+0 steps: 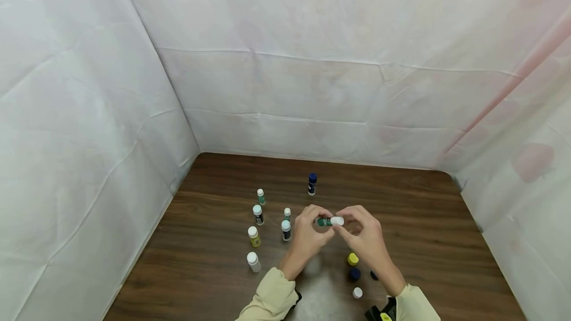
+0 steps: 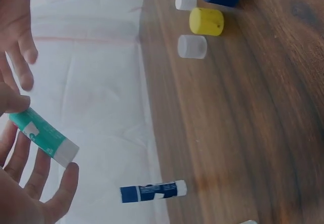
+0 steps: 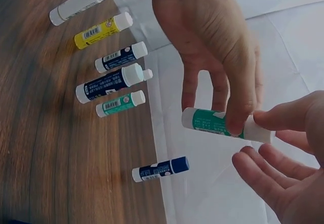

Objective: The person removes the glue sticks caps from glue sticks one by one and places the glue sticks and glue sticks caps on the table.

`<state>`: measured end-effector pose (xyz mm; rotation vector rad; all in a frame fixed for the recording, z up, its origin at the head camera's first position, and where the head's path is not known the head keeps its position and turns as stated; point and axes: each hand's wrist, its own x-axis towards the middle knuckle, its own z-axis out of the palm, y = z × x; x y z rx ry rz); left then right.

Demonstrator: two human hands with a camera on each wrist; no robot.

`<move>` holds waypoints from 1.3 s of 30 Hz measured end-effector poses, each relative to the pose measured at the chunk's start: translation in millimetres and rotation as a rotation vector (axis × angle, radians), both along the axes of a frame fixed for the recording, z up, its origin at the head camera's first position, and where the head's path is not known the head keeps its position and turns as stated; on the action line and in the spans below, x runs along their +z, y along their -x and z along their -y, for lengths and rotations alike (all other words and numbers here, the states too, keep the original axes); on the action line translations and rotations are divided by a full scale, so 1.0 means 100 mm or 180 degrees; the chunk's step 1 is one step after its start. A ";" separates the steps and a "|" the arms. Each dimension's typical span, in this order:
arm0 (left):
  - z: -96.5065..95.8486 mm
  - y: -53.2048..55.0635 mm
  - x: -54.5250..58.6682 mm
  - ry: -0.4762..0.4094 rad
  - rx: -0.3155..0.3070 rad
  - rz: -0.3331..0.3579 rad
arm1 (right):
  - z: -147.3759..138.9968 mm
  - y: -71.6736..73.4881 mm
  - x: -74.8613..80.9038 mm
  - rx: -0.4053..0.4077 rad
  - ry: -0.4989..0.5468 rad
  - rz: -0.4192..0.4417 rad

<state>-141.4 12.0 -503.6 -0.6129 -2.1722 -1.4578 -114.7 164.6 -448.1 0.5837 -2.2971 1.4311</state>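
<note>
A green glue stick (image 1: 324, 222) with a white cap (image 1: 337, 221) is held sideways above the table. My left hand (image 1: 309, 234) grips its green body, thumb across the label in the right wrist view. At the other end my right hand (image 1: 363, 234) pinches the white cap between thumb and fingers. The stick's white base (image 2: 66, 153) shows in the left wrist view, near a left fingertip. Beyond the hands stands a navy glue stick (image 1: 312, 185) with a blue cap. Left of my left hand stand a white-capped navy glue stick (image 1: 286, 231) and a small green one (image 1: 287, 213).
Further left, a row of white-capped glue sticks includes green (image 1: 261, 197), navy (image 1: 258, 215), yellow (image 1: 254, 237) and white (image 1: 254, 262). Loose caps lie by my right forearm: yellow (image 1: 353, 259), blue (image 1: 354, 274) and white (image 1: 357, 293). White cloth (image 1: 285, 93) walls the wooden table.
</note>
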 end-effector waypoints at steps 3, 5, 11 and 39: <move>0.02 -0.05 0.04 0.0058 0.0016 0.0001 | 0.06 -0.06 0.11 0.0110 0.0036 0.0031; 0.03 -0.08 0.04 0.0071 0.0017 0.0004 | 0.08 -0.08 0.16 0.0136 0.0035 0.0061; 0.08 -0.13 0.03 0.0097 0.0015 0.0040 | 0.11 -0.10 0.17 0.0176 0.0019 0.0060; 0.19 -0.21 -0.03 0.0079 -0.0147 0.0198 | 0.10 -0.13 0.27 0.0442 -0.0207 0.0078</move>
